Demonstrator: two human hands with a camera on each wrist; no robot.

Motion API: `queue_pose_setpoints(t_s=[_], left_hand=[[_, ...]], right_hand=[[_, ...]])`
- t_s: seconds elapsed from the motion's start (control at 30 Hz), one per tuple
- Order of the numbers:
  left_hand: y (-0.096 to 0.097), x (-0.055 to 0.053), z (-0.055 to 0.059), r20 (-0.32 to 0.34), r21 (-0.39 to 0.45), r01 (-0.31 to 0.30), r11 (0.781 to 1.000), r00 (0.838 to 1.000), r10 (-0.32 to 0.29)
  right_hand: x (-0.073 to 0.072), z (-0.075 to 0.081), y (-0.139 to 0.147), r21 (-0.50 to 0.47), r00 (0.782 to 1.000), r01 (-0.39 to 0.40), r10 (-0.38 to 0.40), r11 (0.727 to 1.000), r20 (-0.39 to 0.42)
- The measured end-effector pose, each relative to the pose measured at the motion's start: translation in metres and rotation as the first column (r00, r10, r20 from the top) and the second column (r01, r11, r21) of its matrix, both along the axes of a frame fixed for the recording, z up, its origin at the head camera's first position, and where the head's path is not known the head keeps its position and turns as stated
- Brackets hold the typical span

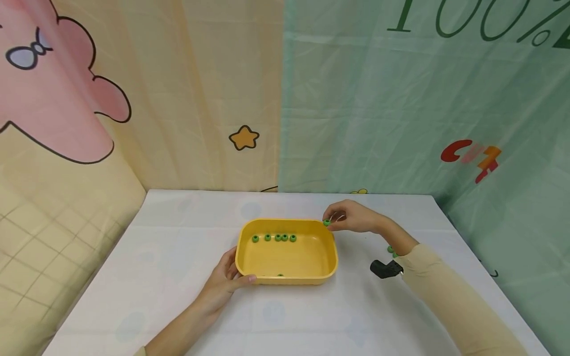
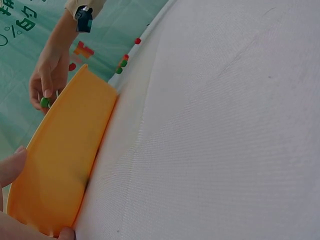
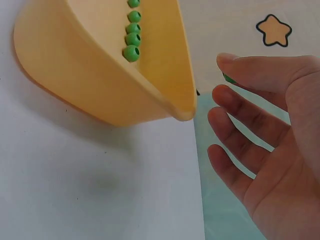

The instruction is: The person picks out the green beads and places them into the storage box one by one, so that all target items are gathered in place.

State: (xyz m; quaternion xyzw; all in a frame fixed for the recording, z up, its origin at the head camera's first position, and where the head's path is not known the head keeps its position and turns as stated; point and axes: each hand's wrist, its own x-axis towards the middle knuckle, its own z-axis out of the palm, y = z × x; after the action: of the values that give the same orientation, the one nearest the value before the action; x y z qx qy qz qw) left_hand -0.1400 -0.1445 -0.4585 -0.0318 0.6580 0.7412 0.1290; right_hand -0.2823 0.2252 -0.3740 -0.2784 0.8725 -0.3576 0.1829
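A yellow plastic tray sits on the table, its corners rounded. My left hand grips its front left corner, the thumb over the rim and the other fingers round the outside wall. Several green beads with holes lie in a row along the tray's back; another bead is mostly hidden by the front wall. Over the back right corner, my right hand pinches a green bead between thumb and forefinger. In the right wrist view the thumb covers most of that bead, and the other fingers are loosely bent.
Green beads lie on the white table right of the tray, partly hidden by the right sleeve. Red beads show there too in the left wrist view. A black device sits at the right wrist. Printed curtains stand behind the table.
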Motion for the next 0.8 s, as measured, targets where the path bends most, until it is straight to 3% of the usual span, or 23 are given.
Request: queue_pose_setpoints(t_s=[0.43,0.8], left_hand=[[-0.001,-0.001,0.001,-0.007,0.0,0.0,1.0,1.0,0.0],[0.0,0.0,0.001,-0.006,0.005,-0.006,1.0,1.0,0.006]], right_hand=[[-0.007,0.004,-0.032,-0.026,0.998,-0.054,0.053,0.998,-0.029],[-0.01,0.01,-0.045,-0.025,0.998,-0.046,0.045,0.999,-0.049]])
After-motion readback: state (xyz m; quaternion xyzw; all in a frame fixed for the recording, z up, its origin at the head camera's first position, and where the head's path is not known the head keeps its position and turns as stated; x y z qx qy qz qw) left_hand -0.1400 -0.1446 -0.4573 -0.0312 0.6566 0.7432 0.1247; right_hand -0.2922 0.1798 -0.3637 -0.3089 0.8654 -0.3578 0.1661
